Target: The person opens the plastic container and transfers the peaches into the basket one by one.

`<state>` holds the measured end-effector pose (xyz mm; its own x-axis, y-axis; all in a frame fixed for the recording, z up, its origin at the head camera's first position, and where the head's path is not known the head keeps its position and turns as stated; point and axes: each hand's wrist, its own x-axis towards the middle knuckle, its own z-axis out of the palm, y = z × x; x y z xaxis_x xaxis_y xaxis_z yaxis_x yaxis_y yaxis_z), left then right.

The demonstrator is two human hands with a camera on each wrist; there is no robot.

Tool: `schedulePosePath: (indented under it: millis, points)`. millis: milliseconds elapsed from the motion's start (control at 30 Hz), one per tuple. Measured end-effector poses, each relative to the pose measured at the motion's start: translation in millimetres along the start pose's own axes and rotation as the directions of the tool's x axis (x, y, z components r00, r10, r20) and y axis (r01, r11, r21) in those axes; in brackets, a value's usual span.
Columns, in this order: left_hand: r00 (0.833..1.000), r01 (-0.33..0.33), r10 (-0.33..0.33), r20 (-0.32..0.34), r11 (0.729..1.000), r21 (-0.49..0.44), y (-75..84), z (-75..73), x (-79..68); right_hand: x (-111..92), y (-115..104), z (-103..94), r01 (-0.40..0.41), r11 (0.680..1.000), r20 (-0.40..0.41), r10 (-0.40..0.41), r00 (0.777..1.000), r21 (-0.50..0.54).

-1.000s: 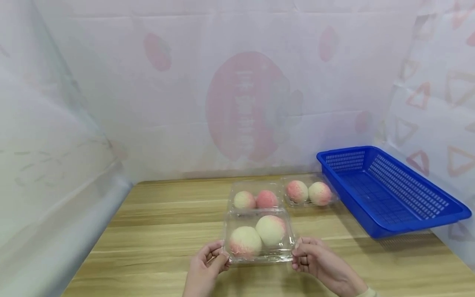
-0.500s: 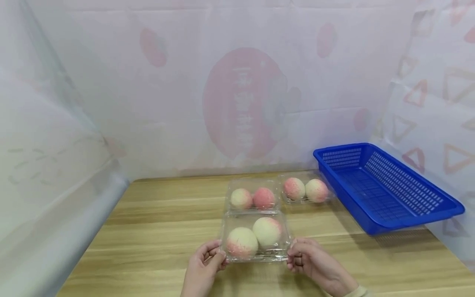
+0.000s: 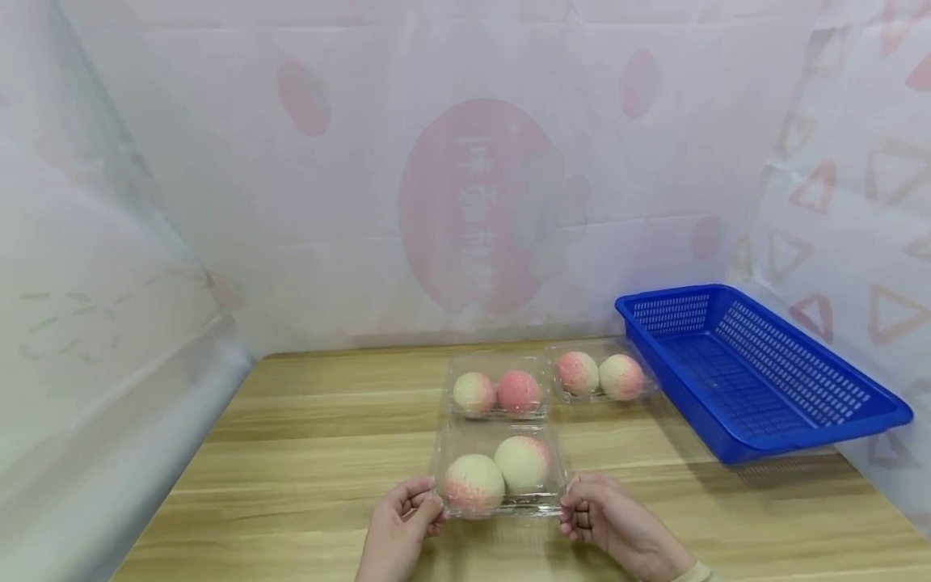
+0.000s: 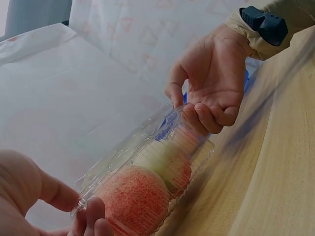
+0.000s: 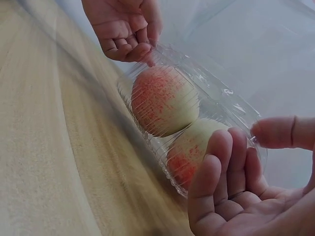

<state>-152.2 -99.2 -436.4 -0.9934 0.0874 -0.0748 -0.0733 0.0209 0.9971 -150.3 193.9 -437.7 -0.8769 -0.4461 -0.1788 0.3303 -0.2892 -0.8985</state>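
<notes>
A clear plastic clamshell box [image 3: 502,509] holds two round cream-and-pink peaches [image 3: 524,464], and its lid looks closed. My left hand [image 3: 402,524] pinches the near left corner between thumb and fingers. At the near right corner, my right hand [image 3: 618,521] pinches the rim the same way. Both wrist views show the box between the hands, seemingly just above the wooden table. Directly behind it lies a second clear box [image 3: 460,368] with two smaller peaches [image 3: 519,393]. A third box [image 3: 556,352], also with two peaches [image 3: 578,373], lies to the right of the second.
A blue plastic basket [image 3: 735,428] with slotted walls stands at the right of the wooden table [image 3: 313,453], close beside the third box. White printed sheets [image 3: 349,202] rise behind the table and at both sides.
The head view has shifted slightly. The held box has come a little lower and nearer, away from the box behind it. Both hands keep their pinch on its corners.
</notes>
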Motion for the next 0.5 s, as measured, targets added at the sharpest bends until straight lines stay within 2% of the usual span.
schedulePosePath:
  millis: [233,500]
  points:
    - [1.000,0.009,-0.009,0.014,1.000,0.003,-4.8,0.8,0.2,0.6,2.4,-0.7,-0.019,1.000,-0.028,0.018,0.999,-0.019]
    - [0.999,0.018,-0.018,-0.030,1.000,0.002,-7.0,3.0,3.0,3.2,5.3,-0.3,-0.032,0.999,-0.012,0.032,0.999,-0.023]
